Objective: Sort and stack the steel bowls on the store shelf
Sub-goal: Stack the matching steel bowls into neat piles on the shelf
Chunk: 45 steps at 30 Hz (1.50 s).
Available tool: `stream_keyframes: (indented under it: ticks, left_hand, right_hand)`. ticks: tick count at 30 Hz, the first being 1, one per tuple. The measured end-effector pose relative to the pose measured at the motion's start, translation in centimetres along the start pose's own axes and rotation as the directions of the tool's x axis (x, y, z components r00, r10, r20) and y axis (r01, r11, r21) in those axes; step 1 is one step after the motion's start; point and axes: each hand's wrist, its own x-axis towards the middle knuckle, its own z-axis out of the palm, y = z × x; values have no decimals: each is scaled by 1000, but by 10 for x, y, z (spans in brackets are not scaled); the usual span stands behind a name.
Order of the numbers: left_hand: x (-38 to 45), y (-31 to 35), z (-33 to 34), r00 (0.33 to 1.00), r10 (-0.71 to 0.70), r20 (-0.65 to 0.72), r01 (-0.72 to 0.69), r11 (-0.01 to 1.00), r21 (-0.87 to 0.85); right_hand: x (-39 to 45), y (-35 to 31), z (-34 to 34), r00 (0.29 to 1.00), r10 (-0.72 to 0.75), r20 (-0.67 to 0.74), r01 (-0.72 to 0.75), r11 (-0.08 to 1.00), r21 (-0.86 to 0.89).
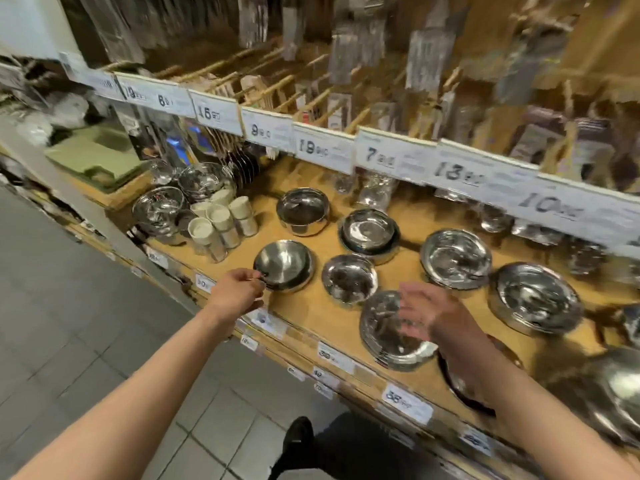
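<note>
The wooden shelf (346, 317) is carrying steel bowls spread across its top. A wide bowl stack (391, 332) is sitting near the front edge, under the blurred right hand (424, 315), which is hovering open and holding nothing. The left hand (239, 291) is pinching the near rim of a smaller bowl (284, 265) at the shelf's front left.
</note>
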Motion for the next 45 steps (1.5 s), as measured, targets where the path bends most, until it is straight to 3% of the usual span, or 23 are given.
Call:
stream_keyframes:
  ticks: [3,7,10,14,16,20,26,29,31,37,40,45]
  left_hand:
    - [41,7,-18,1000,-4,30,3,999,32]
    - [81,20,-25,997,25,79,-40,980,195]
    - [100,29,-18,977,165,131,-208,863,460]
    - [120,36,-2,930,266,252,-364,751,551]
    - [125,38,3,914,296,276,-405,671,621]
    - [132,41,7,923,262,282,-385,615,688]
    - [131,50,2,926,238,294,-373,702,607]
    - [117,69,-1,943,190,272,-305,820,484]
    - [100,86,2,934,129,333,-247,907,341]
    - [27,129,48,797,21,603,-163,970,182]
    - [-7,133,79,764,13,645,-178,965,191]
    - [-63,130,135,705,36,708,-243,951,193]
  right_hand:
    - [17,-9,47,999,49,-6,-48,998,48]
    - [25,-17,94,999,25,-37,-26,999,-21]
    - [29,-16,108,997,21,-79,-23,1000,-17]
    - [33,-10,110,991,65,-120,-68,998,-18]
    - [33,-6,110,988,97,-121,-96,995,10]
    - [37,3,111,978,143,-150,-126,985,115]
    - [38,-1,121,981,142,-133,-127,985,118]
    - [36,-10,121,983,121,-141,-110,990,86]
    - [32,-18,120,982,104,-161,-88,991,103]
    - [4,-43,85,969,-9,-246,72,966,249]
    - [-15,-46,44,938,-40,-345,137,956,259]
    - [-50,-30,-21,920,-56,-388,179,940,289]
